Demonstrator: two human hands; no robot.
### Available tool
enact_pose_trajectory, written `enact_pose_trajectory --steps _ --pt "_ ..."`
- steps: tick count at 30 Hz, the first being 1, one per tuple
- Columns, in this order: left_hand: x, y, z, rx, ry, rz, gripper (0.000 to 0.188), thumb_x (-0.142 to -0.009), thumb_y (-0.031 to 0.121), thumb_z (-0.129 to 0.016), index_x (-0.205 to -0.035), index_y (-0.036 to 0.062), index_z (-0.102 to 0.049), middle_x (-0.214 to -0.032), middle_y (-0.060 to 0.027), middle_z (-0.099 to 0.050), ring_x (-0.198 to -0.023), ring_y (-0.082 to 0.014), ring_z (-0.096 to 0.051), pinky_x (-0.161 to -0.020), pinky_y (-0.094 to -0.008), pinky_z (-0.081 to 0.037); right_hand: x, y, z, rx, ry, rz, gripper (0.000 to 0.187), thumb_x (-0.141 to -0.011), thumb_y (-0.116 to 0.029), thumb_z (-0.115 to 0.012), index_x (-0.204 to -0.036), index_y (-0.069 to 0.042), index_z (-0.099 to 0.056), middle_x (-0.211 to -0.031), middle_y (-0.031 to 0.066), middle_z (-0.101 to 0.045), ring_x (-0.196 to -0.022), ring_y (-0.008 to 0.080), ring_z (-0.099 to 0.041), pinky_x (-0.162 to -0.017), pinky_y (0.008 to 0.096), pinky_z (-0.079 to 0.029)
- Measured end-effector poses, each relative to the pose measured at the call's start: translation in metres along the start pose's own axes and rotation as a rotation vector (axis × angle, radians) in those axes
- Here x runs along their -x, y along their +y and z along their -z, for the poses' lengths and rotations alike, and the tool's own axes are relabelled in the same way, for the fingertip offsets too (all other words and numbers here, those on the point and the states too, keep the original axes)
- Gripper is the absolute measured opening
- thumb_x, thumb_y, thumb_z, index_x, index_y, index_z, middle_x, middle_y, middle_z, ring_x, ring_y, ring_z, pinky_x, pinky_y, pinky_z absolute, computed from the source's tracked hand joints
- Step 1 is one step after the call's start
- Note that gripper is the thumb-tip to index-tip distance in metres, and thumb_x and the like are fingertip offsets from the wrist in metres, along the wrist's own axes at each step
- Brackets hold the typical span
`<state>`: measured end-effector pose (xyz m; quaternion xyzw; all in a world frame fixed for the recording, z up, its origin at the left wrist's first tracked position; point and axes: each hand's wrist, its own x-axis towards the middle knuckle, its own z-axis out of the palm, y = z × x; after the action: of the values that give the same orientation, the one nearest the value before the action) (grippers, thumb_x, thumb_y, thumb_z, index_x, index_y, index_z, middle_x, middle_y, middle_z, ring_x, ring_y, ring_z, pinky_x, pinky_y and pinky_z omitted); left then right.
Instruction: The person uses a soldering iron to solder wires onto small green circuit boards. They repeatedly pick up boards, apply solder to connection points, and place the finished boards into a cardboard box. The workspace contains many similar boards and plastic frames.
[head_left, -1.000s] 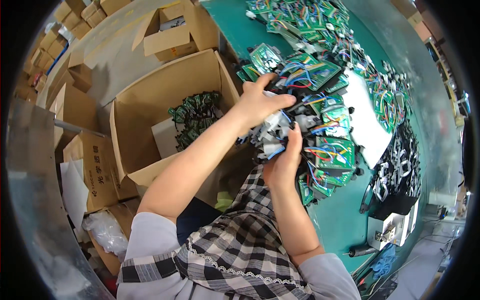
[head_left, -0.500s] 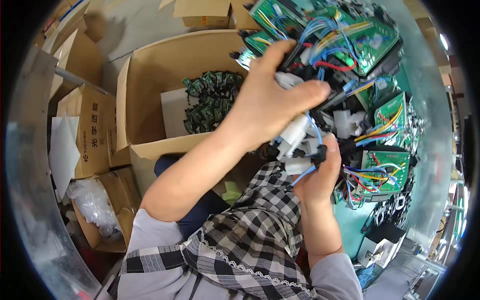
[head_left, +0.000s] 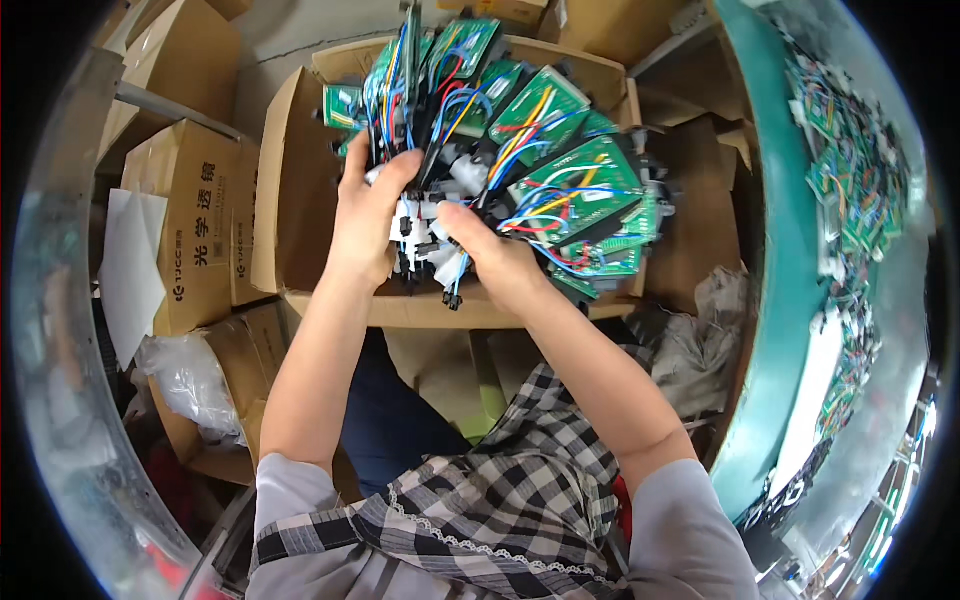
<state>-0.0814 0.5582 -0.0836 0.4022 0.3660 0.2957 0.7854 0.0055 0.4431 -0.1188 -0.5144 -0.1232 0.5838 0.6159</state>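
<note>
A fanned bunch of green circuit boards with coloured wires is held up between my two hands, above an open cardboard box. My left hand is closed around the near left side of the bunch, its thumb lying on top. Closed on the right side, my right hand presses its thumb against the wires. Between my hands is a cluster of white plastic connectors, with black plugs hanging on short wires. The boards spread outward, away from me and to the right. They hide most of the box's inside.
On the right runs a green-topped bench with a heap of more wired boards. A closed carton stands at left, with a smaller box holding a clear plastic bag nearer me. A greyish bag lies beside the bench.
My hands have carried the bunch of circuit boards left, from over the bench to above the open box. The head view has shifted, and the boards inside the box are now covered.
</note>
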Motion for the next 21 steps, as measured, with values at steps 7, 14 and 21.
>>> enact_pose_trajectory --steps 7,14,21 --pt "-0.067 -0.090 0.065 -0.169 0.232 0.219 0.068 -0.082 0.018 -0.066 -0.139 0.0069 -0.031 -0.112 -0.0136 -0.058 -0.096 -0.0218 -0.059 -0.080 -0.0369 -0.051 -0.091 0.081 0.044 -0.139 -0.140 -0.081 0.041 -0.088 -0.034 -0.063 -0.117 -0.006 -0.060 -0.110 0.0025 -0.062 -0.098 0.0115 -0.056 -0.089 0.0299 -0.045" --pt "-0.116 -0.164 0.114 -0.263 0.367 0.393 0.071 -0.084 0.020 -0.066 -0.142 0.0069 -0.028 -0.118 -0.0155 -0.055 -0.101 -0.0245 -0.058 -0.082 -0.0394 -0.051 -0.162 0.162 0.089 -0.221 -0.217 -0.266 0.047 -0.084 -0.035 -0.066 -0.120 -0.007 -0.058 -0.112 0.0031 -0.061 -0.099 0.0133 -0.057 -0.090 0.0306 -0.045" --pt "-0.147 -0.239 0.176 -0.449 0.436 0.411 0.077 -0.082 0.022 -0.069 -0.145 0.0062 -0.027 -0.117 -0.0160 -0.059 -0.100 -0.0219 -0.060 -0.082 -0.0360 -0.050 -0.211 0.235 0.123 -0.121 -0.280 -0.516 0.064 -0.078 -0.042 -0.071 -0.129 -0.007 -0.053 -0.123 0.0058 -0.058 -0.112 0.0176 -0.053 -0.097 0.0348 -0.040"
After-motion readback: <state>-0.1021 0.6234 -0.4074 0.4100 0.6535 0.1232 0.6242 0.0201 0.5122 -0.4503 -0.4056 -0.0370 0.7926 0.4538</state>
